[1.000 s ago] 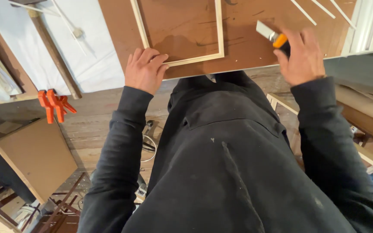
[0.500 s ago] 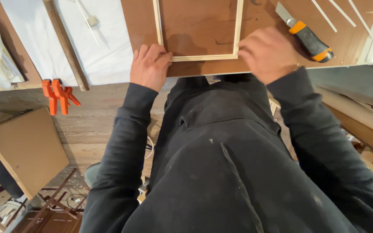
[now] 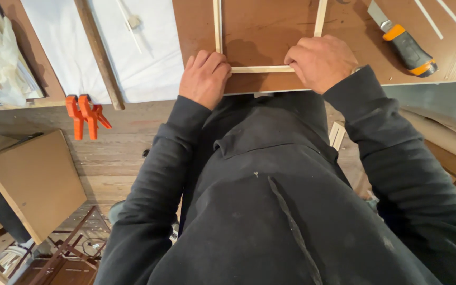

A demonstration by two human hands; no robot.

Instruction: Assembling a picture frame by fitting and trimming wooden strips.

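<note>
— Why is the thin wooden frame (image 3: 262,69) lying flat on the brown board (image 3: 259,37) at the near edge of the worktop (image 3: 143,68)?

— Probably so its corners are staying square under pressure. The left hand (image 3: 205,78) is curling over the near-left corner, fingers bent and pressing down. The right hand (image 3: 320,62) is half-clenching, pinching the near strip.

— And the knife?

— The orange-and-grey utility knife (image 3: 405,43) is lying apart, to the right, untouched.

The person wears a black long-sleeved hooded top with pale specks, its cuffs reaching both wrists.
</note>
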